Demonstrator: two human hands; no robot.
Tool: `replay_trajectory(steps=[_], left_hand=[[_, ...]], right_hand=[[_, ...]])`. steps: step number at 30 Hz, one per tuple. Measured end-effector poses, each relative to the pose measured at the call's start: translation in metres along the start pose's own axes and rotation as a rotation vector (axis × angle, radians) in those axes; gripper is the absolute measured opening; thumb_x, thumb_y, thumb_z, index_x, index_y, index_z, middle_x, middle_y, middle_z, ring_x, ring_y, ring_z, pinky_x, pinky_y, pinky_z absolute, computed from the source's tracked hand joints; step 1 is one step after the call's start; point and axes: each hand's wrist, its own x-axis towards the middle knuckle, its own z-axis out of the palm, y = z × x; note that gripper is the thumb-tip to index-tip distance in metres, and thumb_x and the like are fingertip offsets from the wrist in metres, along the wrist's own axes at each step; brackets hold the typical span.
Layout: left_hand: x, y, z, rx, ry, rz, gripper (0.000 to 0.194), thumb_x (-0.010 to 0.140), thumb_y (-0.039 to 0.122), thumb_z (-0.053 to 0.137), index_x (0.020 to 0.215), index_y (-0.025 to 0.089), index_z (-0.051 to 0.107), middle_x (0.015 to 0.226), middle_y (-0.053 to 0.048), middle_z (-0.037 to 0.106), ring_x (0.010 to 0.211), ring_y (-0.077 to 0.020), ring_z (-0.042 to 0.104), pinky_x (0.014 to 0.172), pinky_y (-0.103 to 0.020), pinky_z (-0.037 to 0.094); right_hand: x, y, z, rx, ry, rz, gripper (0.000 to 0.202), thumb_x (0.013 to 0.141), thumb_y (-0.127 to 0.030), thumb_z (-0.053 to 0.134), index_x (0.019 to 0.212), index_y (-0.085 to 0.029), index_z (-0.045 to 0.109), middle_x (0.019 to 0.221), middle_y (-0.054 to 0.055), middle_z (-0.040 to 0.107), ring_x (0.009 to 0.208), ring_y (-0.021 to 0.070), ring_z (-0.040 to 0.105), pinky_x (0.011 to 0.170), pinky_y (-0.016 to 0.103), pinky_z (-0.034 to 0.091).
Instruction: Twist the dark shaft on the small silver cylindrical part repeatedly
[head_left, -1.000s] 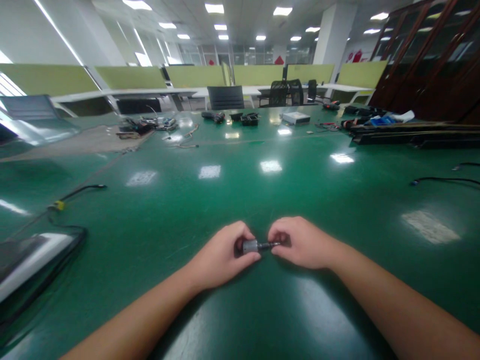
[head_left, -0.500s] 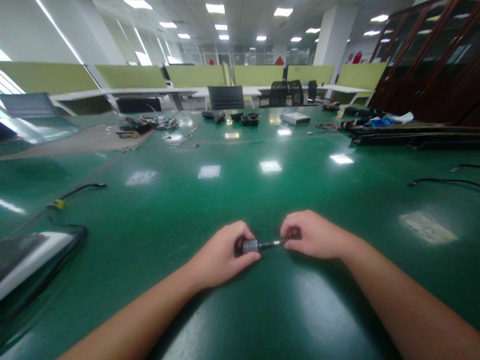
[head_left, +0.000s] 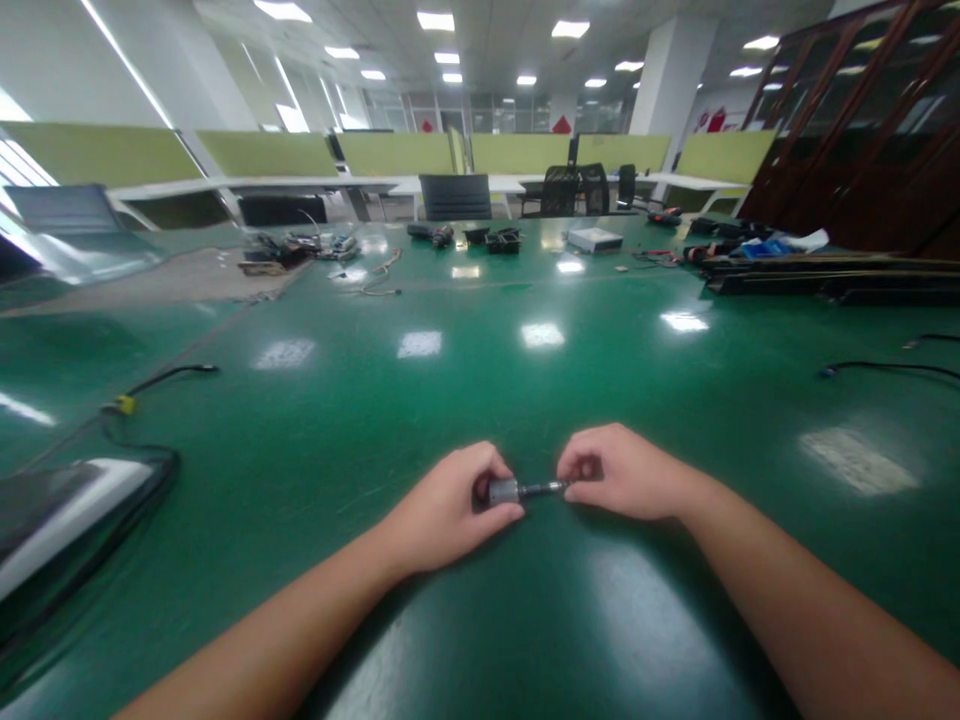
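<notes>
Just above the green table (head_left: pixel 465 400), my left hand (head_left: pixel 455 508) grips a small grey cylindrical tool (head_left: pixel 504 491) between thumb and fingers. A thin dark shaft (head_left: pixel 536 489) with a shiny tip sticks out of it to the right. My right hand (head_left: pixel 622 472) is closed in a pinch at the tip of the shaft. Whatever lies between its fingertips is too small to make out. The rear end of the tool is hidden in my left hand.
A device with a white edge (head_left: pixel 112 490) and a black cable lie at the left. Black cables (head_left: pixel 885 368) are at the right edge. Electronic parts (head_left: pixel 300 250), a silver box (head_left: pixel 594 239) and long black strips (head_left: pixel 810 278) lie along the far side.
My right hand has moved slightly left, closer to my left hand, and less of the shaft shows between them. The left hand keeps its grip. The whole view has shifted slightly.
</notes>
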Motion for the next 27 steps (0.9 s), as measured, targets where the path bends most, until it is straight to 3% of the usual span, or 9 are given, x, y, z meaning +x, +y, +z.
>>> replay_trajectory(steps=[4, 8, 13, 27], left_hand=[[0.001, 0.000, 0.002, 0.017, 0.021, 0.033, 0.020, 0.083, 0.029, 0.074, 0.092, 0.019, 0.059, 0.084, 0.000, 0.059, 0.075, -0.0172, 0.055, 0.066, -0.028, 0.040], [0.001, -0.001, 0.003, 0.006, 0.037, 0.052, 0.021, 0.082, 0.030, 0.074, 0.092, 0.019, 0.058, 0.086, -0.001, 0.059, 0.077, -0.0173, 0.054, 0.067, -0.028, 0.041], [0.001, -0.002, 0.001, 0.006, 0.022, 0.067, 0.022, 0.088, 0.038, 0.069, 0.094, 0.019, 0.060, 0.085, -0.001, 0.059, 0.076, -0.0169, 0.054, 0.068, -0.028, 0.041], [0.003, -0.002, -0.001, -0.040, 0.039, 0.077, 0.015, 0.090, 0.031, 0.067, 0.091, 0.019, 0.058, 0.090, -0.002, 0.063, 0.082, -0.0174, 0.059, 0.075, -0.029, 0.045]], right_hand=[[0.010, -0.015, 0.023, -0.057, 0.072, -0.146, 0.007, 0.082, -0.018, 0.074, 0.089, -0.019, 0.076, 0.082, 0.001, 0.070, 0.076, 0.0147, 0.061, 0.070, 0.026, 0.044], [0.016, -0.018, 0.037, -0.117, 0.157, -0.188, 0.007, 0.082, -0.017, 0.075, 0.088, -0.020, 0.076, 0.084, 0.002, 0.071, 0.081, 0.0158, 0.061, 0.074, 0.027, 0.043], [0.015, -0.014, 0.037, -0.158, 0.149, -0.218, 0.006, 0.083, -0.019, 0.074, 0.089, -0.020, 0.075, 0.083, 0.001, 0.071, 0.081, 0.0158, 0.061, 0.075, 0.028, 0.042], [0.012, -0.013, 0.031, -0.142, 0.122, -0.224, 0.005, 0.083, -0.019, 0.073, 0.088, -0.019, 0.075, 0.081, 0.002, 0.070, 0.079, 0.0153, 0.060, 0.072, 0.027, 0.042]])
